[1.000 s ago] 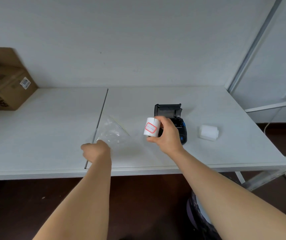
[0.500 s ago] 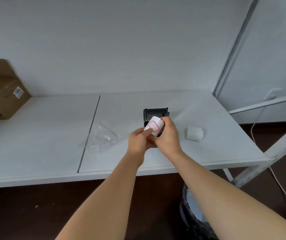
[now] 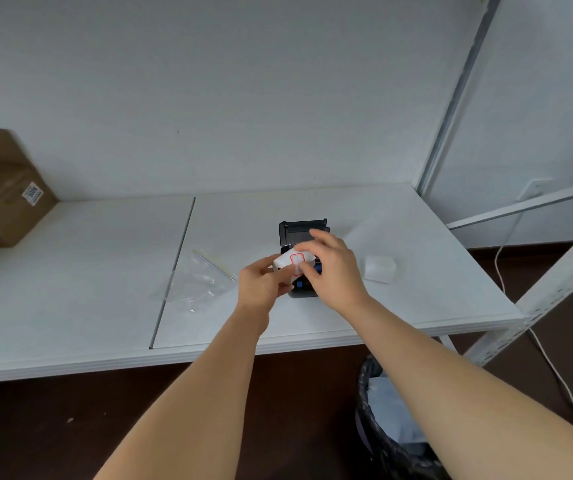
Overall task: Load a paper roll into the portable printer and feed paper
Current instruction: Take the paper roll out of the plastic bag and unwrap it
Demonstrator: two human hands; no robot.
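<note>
I see my left hand (image 3: 263, 285) gripping the white red-labelled paper roll (image 3: 292, 263); my right hand (image 3: 333, 268) seems to pinch its label, above the black portable printer (image 3: 301, 233).

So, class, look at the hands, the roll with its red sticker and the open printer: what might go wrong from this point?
1. Both the left hand and right hand work at the paper roll above the printer; peeling the red sticker could tear the paper.
2. If the grip slips, the roll may drop and unwind.
3. The printer lid stands open, so a knock could shut it.
</note>
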